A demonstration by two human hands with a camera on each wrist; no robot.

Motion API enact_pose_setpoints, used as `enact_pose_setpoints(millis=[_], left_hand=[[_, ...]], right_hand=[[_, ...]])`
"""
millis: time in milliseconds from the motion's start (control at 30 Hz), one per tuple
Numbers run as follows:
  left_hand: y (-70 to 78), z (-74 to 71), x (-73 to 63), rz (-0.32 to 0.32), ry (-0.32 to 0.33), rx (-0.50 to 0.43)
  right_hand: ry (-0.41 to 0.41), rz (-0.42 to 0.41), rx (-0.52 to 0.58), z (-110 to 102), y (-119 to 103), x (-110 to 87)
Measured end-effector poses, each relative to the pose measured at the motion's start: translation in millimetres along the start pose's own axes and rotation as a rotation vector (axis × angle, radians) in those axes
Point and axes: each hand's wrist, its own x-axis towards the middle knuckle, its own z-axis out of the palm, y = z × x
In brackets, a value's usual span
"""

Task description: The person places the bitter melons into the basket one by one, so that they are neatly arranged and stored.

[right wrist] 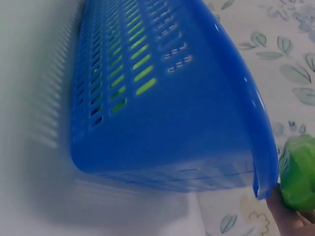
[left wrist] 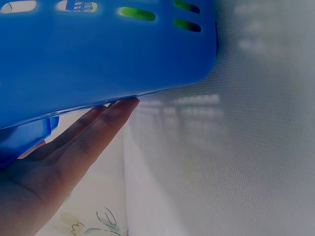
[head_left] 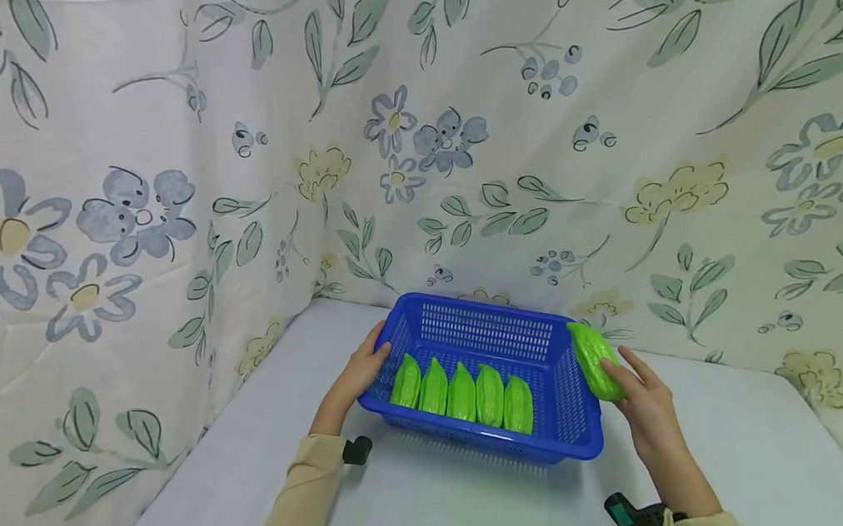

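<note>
A blue plastic basket (head_left: 477, 437) with slotted walls stands on the table, and several bright green bitter melons (head_left: 463, 394) lie side by side along its near wall. My left hand (head_left: 361, 368) grips the basket's left side, thumb over the rim; in the left wrist view its fingers (left wrist: 91, 135) lie along the outer wall. At the right rim, my right hand (head_left: 645, 408) holds another bitter melon (head_left: 595, 363), tilted, overlapping the basket's edge in the head view. The right wrist view catches this melon (right wrist: 299, 172) just beyond the rim, with part of the hand below it.
The white table (head_left: 460, 509) carries the basket near its back edge. A floral curtain (head_left: 453, 241) hangs behind the table and along its left side. Each wrist wears a dark strap with a small device, the right one (head_left: 636, 514) showing a green patch.
</note>
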Motion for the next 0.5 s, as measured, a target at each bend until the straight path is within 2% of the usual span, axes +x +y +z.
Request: enact_pose_setpoints(millis=[267,500], left_hand=[[1.8,-0.3,-0.5,-0.007,-0.005,-0.028],[3.1,-0.5,-1.6,-0.005,-0.007,-0.029]], right_hand=[[0.017,-0.016,-0.031,15,-5,-5.3],[-0.002,-0.011,-0.071,28,-8,-11.4]])
